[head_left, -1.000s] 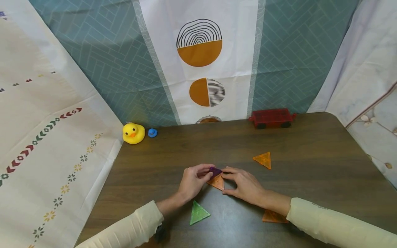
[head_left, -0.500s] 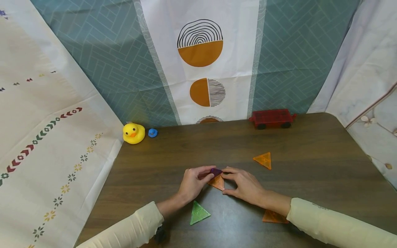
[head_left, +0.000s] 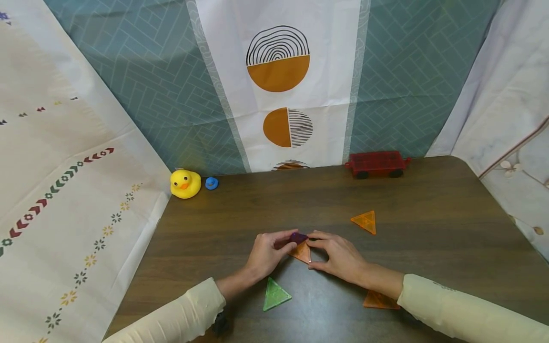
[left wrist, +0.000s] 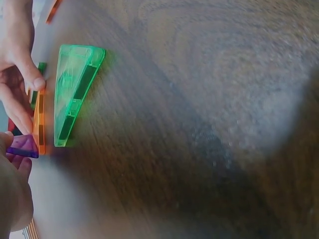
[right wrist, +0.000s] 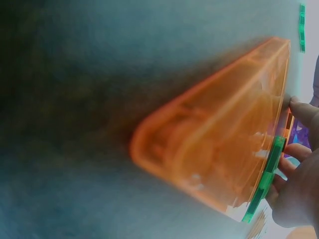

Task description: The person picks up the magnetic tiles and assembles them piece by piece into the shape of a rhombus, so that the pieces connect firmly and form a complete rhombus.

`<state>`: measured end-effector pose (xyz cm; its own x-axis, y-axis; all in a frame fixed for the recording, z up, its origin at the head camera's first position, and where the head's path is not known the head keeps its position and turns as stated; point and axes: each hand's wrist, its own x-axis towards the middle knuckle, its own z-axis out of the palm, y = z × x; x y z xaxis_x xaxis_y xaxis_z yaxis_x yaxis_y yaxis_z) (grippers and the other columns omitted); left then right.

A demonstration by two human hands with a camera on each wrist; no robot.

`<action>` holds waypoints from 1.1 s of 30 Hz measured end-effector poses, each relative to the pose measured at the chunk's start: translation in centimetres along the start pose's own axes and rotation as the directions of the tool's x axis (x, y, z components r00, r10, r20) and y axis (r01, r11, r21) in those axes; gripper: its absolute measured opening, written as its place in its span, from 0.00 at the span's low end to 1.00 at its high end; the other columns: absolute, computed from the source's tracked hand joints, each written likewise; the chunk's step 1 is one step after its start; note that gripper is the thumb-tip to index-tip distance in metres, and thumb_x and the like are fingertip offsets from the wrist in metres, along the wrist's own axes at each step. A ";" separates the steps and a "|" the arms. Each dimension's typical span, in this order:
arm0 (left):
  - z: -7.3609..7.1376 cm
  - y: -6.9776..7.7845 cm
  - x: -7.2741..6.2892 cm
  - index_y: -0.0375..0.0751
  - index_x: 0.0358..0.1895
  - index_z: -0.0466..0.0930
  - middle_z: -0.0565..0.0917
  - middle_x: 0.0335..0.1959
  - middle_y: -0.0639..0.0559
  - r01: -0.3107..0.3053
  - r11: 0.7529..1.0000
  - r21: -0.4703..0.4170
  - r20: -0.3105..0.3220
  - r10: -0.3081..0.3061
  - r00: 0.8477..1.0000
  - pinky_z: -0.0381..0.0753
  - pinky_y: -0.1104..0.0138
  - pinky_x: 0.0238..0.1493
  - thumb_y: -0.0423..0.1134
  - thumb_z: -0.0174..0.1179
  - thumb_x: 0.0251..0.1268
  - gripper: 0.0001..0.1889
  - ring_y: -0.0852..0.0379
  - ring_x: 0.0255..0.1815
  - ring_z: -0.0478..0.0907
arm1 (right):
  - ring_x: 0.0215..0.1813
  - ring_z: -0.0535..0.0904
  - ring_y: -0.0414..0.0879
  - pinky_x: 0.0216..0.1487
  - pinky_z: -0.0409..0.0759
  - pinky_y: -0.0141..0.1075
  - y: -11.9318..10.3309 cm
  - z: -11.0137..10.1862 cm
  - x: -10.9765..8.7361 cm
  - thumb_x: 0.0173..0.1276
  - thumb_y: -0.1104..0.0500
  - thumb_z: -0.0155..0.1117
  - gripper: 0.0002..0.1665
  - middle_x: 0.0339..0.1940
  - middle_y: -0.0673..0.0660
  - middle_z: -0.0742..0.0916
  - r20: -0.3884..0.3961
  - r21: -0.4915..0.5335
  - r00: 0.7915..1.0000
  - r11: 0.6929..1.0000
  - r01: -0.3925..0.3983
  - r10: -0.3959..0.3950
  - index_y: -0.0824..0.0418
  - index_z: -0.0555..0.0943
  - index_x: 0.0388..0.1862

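My left hand (head_left: pixel 267 254) pinches a small purple magnetic tile (head_left: pixel 299 237) between thumb and fingers, tilted up along the upper edge of an orange triangular magnetic tile (head_left: pixel 302 253). The right hand (head_left: pixel 339 257) grips that orange tile by its right side, thumb at the near corner and fingers at the far one. In the left wrist view the purple tile (left wrist: pixel 24 146) meets the end of the orange tile (left wrist: pixel 41 122). A green triangular tile (head_left: pixel 275 295) lies flat below the left hand. Fingers hide part of the joined edges.
One orange triangle (head_left: pixel 366 222) lies at the upper right; another orange triangle (head_left: pixel 380 300) is partly under the right forearm. Along the table's back edge stand a yellow duck (head_left: pixel 185 184), a small blue duck (head_left: pixel 211 183) and a red wheeled car (head_left: pixel 377 164). Another green tile (right wrist: pixel 264 180) shows near the right hand.
The purple tile tilts a little more upright in the left hand's pinch. Both hands otherwise stay almost in place; the tiles on the table have not moved.
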<state>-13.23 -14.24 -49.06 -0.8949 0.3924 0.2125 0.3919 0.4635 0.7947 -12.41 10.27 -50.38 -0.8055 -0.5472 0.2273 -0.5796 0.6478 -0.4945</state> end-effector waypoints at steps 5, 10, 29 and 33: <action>-0.2 0.0 -0.1 0.36 0.65 0.85 0.89 0.57 0.44 -0.005 1.000 0.003 0.006 0.005 1.000 0.86 0.68 0.52 0.31 0.71 0.70 0.21 0.54 0.56 0.88 | 0.71 0.79 0.58 0.63 0.82 0.56 0.0 0.1 0.0 0.61 0.45 0.85 0.35 0.68 0.57 0.85 0.000 0.001 1.000 1.000 0.000 0.000 0.63 0.88 0.62; -0.7 0.1 -0.2 0.34 0.66 0.84 0.88 0.60 0.44 -0.021 1.000 -0.016 0.011 0.021 1.000 0.87 0.61 0.54 0.32 0.71 0.70 0.23 0.52 0.59 0.87 | 0.71 0.79 0.58 0.63 0.82 0.56 0.0 0.0 0.0 0.61 0.45 0.85 0.35 0.68 0.57 0.85 0.000 -0.001 1.000 1.000 0.005 -0.005 0.63 0.88 0.62; -4.5 0.9 -2.7 0.50 0.88 0.51 0.60 0.85 0.52 -0.068 0.985 0.157 0.184 0.038 0.982 0.69 0.51 0.75 0.42 0.80 0.62 0.56 0.53 0.81 0.63 | 0.70 0.81 0.59 0.61 0.83 0.56 -0.1 -0.2 0.0 0.61 0.46 0.85 0.34 0.67 0.58 0.85 0.000 -0.006 1.000 1.000 0.019 -0.019 0.64 0.88 0.61; -5.0 0.9 -3.8 0.54 0.89 0.46 0.56 0.86 0.52 -0.069 0.985 0.157 0.226 0.032 0.973 0.67 0.51 0.76 0.43 0.80 0.61 0.59 0.54 0.82 0.60 | 0.70 0.80 0.58 0.61 0.83 0.56 -0.1 -0.2 0.0 0.61 0.46 0.85 0.34 0.67 0.57 0.85 -0.005 -0.009 1.000 1.000 0.015 -0.015 0.63 0.88 0.61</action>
<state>-10.54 -19.30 -46.27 -0.8103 0.5768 0.1035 0.4814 0.5546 0.6787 -12.32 10.31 -50.14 -0.7974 -0.5540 0.2392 -0.5926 0.6440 -0.4838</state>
